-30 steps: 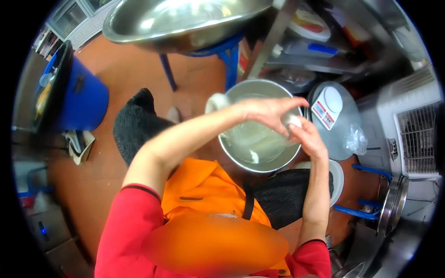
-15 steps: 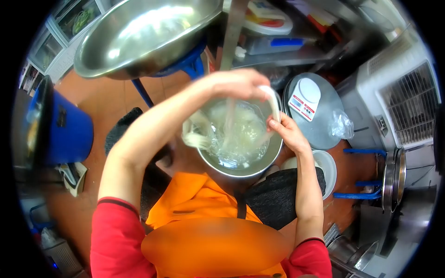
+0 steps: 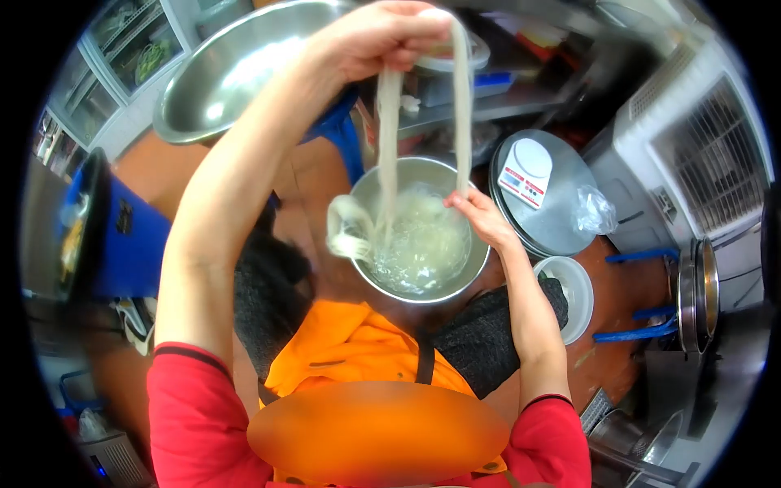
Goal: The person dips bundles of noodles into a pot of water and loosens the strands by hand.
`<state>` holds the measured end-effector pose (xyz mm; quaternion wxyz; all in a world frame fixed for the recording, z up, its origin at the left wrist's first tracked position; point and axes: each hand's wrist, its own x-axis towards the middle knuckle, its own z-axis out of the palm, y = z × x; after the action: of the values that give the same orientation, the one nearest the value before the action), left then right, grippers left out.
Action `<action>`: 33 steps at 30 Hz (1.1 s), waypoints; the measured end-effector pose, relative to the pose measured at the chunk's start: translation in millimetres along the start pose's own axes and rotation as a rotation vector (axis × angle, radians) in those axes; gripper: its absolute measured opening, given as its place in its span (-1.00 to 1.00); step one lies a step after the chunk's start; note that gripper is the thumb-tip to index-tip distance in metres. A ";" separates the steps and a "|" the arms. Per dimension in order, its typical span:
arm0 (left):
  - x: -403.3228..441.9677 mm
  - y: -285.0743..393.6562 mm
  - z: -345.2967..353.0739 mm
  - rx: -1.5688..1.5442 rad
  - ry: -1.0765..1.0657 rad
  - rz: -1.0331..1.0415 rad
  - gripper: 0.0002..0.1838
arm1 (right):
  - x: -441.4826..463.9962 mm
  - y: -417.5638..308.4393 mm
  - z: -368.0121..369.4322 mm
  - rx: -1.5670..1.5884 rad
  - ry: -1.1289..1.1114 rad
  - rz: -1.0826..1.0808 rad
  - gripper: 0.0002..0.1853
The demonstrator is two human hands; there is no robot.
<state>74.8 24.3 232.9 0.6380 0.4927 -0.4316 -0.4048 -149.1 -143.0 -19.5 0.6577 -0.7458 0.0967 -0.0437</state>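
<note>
A steel pot (image 3: 480,268) of cloudy, rippling water stands between my knees. From it rises a bundle of long pale strands (image 3: 462,114); whether they are noodles or casings I cannot tell. High above the pot, my left hand (image 3: 390,39) is closed round the top of the loop, so two lengths hang down. One length drops into the water. The other runs to my right hand (image 3: 486,220), whose fingers are closed on it over the pot's right rim. A coiled, knotted end of the strands (image 3: 348,226) drapes over the left rim.
A large steel basin (image 3: 236,73) sits on a blue stand ahead. To the right, a white scale (image 3: 527,172) and a crumpled plastic bag (image 3: 595,210) rest on a round metal lid. A white tub (image 3: 579,299) is by my right knee; a blue bin (image 3: 134,236) stands left.
My left hand has risen well above the pot, drawing the strands up into a tall loop. My right hand has shifted slightly left and stays near the rim.
</note>
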 end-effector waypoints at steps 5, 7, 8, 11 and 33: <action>2.4 24.5 -1.5 -0.017 -0.112 -0.011 -0.82 | 6.9 14.1 -2.7 0.121 -0.003 -0.004 -0.76; 0.7 19.0 -8.4 -0.007 -0.058 -0.013 -0.82 | 10.0 14.0 -2.6 0.311 0.024 0.085 -0.76; -3.6 13.7 -10.6 0.027 -0.033 -0.006 -0.80 | 9.7 14.3 -2.9 0.402 0.034 0.136 -0.77; -14.3 4.6 -16.1 0.083 0.005 0.008 -0.78 | 13.2 8.9 -10.5 0.731 -0.008 0.163 -0.78; -81.8 -98.8 8.6 0.882 -0.256 -0.263 -0.66 | 54.6 35.3 -22.5 1.288 0.801 -0.322 -0.81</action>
<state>33.1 80.6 125.1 0.2530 0.7130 -0.5716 -0.3176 -103.1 -180.0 -54.9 0.8621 -0.1484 0.1731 -0.4525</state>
